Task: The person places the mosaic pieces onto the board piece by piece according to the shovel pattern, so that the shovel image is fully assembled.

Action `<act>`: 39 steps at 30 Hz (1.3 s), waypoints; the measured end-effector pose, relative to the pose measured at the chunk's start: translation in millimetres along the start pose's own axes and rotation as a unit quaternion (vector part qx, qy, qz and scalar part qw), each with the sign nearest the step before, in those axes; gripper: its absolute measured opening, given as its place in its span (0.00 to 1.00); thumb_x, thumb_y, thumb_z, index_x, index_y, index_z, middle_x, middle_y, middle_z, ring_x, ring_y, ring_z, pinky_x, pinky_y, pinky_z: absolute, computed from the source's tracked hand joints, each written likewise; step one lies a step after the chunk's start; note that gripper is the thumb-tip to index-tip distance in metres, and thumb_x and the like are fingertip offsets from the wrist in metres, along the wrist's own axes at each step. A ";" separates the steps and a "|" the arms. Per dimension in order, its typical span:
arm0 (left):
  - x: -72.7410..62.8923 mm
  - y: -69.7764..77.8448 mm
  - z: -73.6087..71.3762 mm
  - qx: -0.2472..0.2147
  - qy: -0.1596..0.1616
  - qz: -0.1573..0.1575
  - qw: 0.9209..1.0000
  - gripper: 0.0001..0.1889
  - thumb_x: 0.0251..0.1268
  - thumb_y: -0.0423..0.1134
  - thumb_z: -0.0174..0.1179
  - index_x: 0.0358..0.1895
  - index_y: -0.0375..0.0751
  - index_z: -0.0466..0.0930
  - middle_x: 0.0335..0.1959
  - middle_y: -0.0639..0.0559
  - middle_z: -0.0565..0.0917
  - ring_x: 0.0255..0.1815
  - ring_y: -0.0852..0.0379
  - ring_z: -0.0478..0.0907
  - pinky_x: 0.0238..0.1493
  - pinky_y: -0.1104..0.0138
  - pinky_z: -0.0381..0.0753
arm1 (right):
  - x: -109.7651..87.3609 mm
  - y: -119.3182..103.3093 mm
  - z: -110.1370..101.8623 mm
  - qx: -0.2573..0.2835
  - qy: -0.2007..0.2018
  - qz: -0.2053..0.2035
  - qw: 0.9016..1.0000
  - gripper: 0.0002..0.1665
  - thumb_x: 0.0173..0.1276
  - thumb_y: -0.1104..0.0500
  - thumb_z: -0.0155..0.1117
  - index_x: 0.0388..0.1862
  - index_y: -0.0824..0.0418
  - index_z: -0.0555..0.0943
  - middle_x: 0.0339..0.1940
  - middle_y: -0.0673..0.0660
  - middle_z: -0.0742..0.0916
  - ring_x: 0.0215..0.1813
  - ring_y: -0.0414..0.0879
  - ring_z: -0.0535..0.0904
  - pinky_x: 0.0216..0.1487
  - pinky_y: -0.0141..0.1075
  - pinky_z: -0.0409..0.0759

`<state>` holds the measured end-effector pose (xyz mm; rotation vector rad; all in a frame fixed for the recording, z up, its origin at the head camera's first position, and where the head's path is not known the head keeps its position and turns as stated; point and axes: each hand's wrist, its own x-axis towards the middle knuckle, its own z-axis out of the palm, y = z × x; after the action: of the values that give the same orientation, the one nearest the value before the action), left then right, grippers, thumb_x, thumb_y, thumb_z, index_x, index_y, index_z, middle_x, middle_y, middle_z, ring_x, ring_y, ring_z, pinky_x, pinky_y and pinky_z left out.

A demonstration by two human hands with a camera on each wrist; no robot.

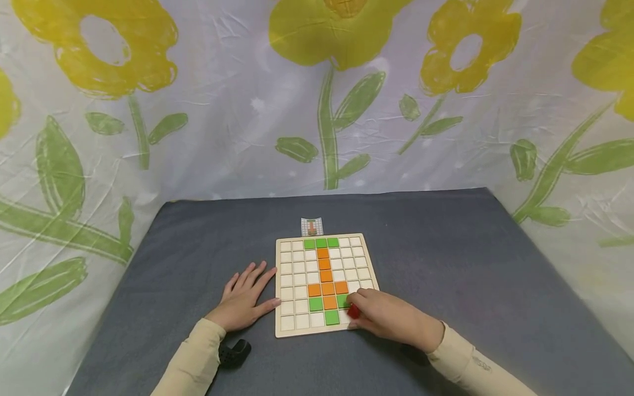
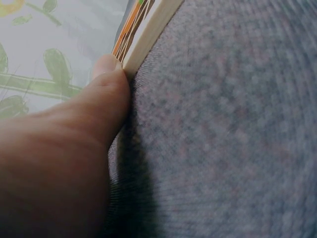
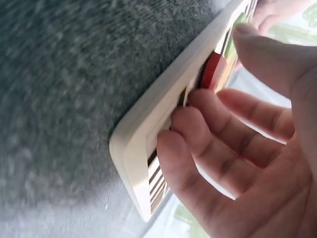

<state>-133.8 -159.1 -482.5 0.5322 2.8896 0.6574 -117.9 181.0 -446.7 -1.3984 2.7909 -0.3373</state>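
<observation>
A square wooden grid board (image 1: 284, 333) lies on the dark cloth, holding white, orange and green tiles. My left hand (image 1: 240, 304) is flat with fingers spread at the board's left side; its thumb (image 2: 106, 82) presses the board's edge in the left wrist view. Over the board's lower right corner my right hand (image 1: 388, 314) curls around a small red tile (image 3: 214, 72). This tile is tilted, with fingertips against its lower end and the thumb on its other side. Green tiles (image 1: 332, 317) lie in cells close by. The right hand hides the corner in the head view.
A small pattern card (image 1: 311, 227) with a printed grid lies just beyond the board's far edge. The dark cloth (image 1: 446, 236) covers the table. Behind it hangs a white curtain (image 1: 228, 110) with yellow flowers. A black device (image 1: 235, 352) sits at the left wrist.
</observation>
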 end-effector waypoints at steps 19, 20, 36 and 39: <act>1.4 -5.5 9.0 -0.007 0.021 0.016 1.000 0.40 0.66 0.66 0.50 0.75 0.50 0.55 0.76 0.42 0.53 0.77 0.40 0.44 0.70 0.39 0.39 | -2.6 0.8 1.9 -0.044 0.057 -0.049 0.996 0.09 0.64 0.55 0.68 0.43 0.51 0.80 0.34 0.42 0.80 0.34 0.33 0.72 0.37 0.27 0.76; 1.5 -5.2 8.8 -0.007 0.021 0.016 1.000 0.39 0.66 0.65 0.50 0.75 0.50 0.55 0.76 0.42 0.53 0.77 0.40 0.44 0.70 0.39 0.39 | -2.1 0.0 2.3 -0.046 0.056 -0.046 0.996 0.10 0.64 0.54 0.68 0.43 0.51 0.80 0.34 0.42 0.80 0.34 0.33 0.72 0.36 0.27 0.76; 3.0 -8.4 10.2 -0.006 0.022 0.012 1.000 0.40 0.66 0.67 0.48 0.76 0.52 0.54 0.77 0.44 0.51 0.77 0.42 0.43 0.71 0.41 0.39 | 4.8 -5.4 4.6 -0.093 0.069 -0.023 0.993 0.09 0.61 0.53 0.71 0.38 0.50 0.81 0.31 0.42 0.79 0.30 0.35 0.72 0.30 0.28 0.75; 1.9 -6.7 8.3 -0.008 0.022 0.014 1.000 0.39 0.66 0.66 0.50 0.76 0.51 0.55 0.77 0.43 0.52 0.77 0.40 0.43 0.70 0.40 0.40 | 1.6 -3.5 1.4 -0.091 0.073 -0.020 0.993 0.11 0.60 0.53 0.72 0.39 0.50 0.80 0.32 0.42 0.79 0.31 0.34 0.73 0.32 0.28 0.76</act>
<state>-136.0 -160.8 -492.9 0.5628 2.9207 0.7043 -116.0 177.5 -447.3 -1.5248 2.9821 -0.1979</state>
